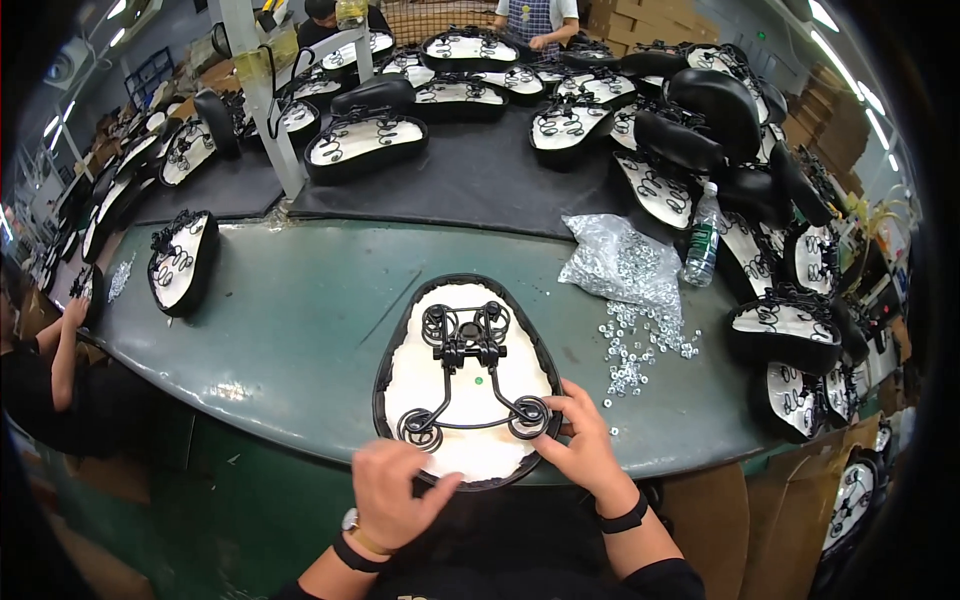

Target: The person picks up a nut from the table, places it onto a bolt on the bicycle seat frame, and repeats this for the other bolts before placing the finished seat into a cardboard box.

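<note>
A wide bicycle saddle point(465, 460) lies upside down in front of me, its white underside up and its black cover folded around the rim. Black coil springs and a wire frame point(461, 427) sit on it, with a clamp point(470, 352) near its narrow far end. My right hand point(585, 447) grips the saddle's right edge, the thumb by the right coil spring. At the near left edge, my left hand point(395, 490) is slightly blurred, its thumb spread from the curled fingers and nothing visible in it. Whether its fingertips touch the rim I cannot tell.
Loose metal nuts point(630, 355) spill from a clear plastic bag point(622, 262) on the right, beside a water bottle point(703, 238). Another saddle point(183, 265) lies at the left. Many saddles crowd the back and right. A post point(262, 110) rises behind. Other people work at the left and far side.
</note>
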Demonstrator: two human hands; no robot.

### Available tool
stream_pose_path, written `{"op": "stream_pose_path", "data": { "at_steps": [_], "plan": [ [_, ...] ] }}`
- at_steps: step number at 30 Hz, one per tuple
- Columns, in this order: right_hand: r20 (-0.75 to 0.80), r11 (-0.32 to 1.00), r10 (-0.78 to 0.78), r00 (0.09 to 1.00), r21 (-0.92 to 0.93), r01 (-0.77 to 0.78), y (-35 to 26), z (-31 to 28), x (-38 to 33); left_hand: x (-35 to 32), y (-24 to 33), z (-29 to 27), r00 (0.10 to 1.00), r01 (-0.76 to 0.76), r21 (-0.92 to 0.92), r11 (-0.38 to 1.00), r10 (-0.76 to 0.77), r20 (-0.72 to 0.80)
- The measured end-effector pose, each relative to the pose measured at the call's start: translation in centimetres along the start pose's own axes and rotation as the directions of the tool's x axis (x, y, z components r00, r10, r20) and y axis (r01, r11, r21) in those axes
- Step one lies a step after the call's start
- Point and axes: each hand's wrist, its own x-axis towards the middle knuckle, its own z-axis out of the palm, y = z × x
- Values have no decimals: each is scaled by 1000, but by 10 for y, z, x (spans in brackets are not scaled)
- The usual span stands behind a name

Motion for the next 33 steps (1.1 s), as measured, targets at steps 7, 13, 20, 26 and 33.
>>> {"op": "stream_pose_path", "data": {
  "at_steps": [7,13,20,26,33],
  "plan": [
    [69,998,0,998,-55,4,-1,-7,11,35,-31,-11,955,122,74,990,-137,264],
    [124,984,131,984,104,-145,0,-10,11,41,-51,-4,937,128,-119,985,-81,339],
    [85,960,145,986,228,-161,7,-6,10,26,-63,3,942,196,-227,954,-119,314],
    [63,984,156,986,79,-160,-5,-5,13,32,-61,-3,908,284,-268,920,-169,383],
    [57,981,195,979,-16,-194,-6,0,17,30,-60,-2,922,272,-286,919,-163,352]
  ]
}}
